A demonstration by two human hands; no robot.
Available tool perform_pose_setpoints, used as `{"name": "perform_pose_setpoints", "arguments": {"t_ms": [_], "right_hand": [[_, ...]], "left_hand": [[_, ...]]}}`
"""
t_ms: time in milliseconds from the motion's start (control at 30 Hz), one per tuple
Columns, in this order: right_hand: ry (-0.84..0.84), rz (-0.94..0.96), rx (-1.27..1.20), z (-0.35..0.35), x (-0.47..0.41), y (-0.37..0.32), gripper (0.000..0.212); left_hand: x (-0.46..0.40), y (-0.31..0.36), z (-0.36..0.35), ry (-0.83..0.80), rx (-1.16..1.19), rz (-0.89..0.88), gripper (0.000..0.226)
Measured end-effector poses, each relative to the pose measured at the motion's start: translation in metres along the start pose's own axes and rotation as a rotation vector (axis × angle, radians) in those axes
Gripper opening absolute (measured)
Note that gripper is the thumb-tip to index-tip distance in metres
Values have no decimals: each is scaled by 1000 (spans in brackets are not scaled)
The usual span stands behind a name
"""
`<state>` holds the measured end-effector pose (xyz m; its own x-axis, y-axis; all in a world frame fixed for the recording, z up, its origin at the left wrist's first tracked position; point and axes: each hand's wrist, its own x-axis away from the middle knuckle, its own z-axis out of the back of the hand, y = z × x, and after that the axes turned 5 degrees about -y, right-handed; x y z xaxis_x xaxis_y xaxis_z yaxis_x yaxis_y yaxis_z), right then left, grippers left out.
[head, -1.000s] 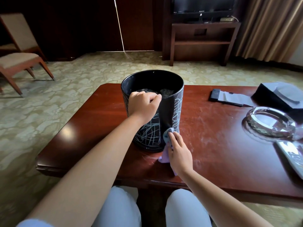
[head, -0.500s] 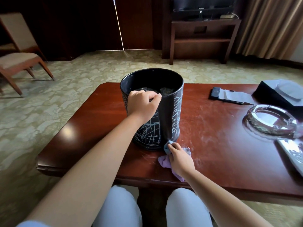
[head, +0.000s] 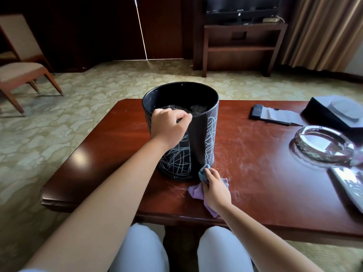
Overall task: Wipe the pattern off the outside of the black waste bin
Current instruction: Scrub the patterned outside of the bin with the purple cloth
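A: Grip check, left side first: my left hand is curled over the near rim of the black waste bin, holding it upright at centre frame on the counter.

B: And the pattern?

A: Pale scribbles cover the wall, apart from one bare black strip down the middle.

B: Right side?

A: My right hand clutches a purple cloth, bunched against the bin's base. A glass ashtray sits at right.
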<state>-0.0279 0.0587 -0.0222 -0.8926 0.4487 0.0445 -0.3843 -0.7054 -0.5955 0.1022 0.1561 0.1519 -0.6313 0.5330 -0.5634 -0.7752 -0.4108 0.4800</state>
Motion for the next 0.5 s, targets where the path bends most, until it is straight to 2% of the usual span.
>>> {"name": "perform_pose_setpoints", "arguments": {"t_ms": [200, 500], "right_hand": [[9, 57, -4, -2, 2, 2, 44], [35, 35, -66, -3, 1, 2, 44]], "left_hand": [[0, 2, 2, -32, 9, 8, 52], [0, 2, 4, -64, 13, 17, 51]]}}
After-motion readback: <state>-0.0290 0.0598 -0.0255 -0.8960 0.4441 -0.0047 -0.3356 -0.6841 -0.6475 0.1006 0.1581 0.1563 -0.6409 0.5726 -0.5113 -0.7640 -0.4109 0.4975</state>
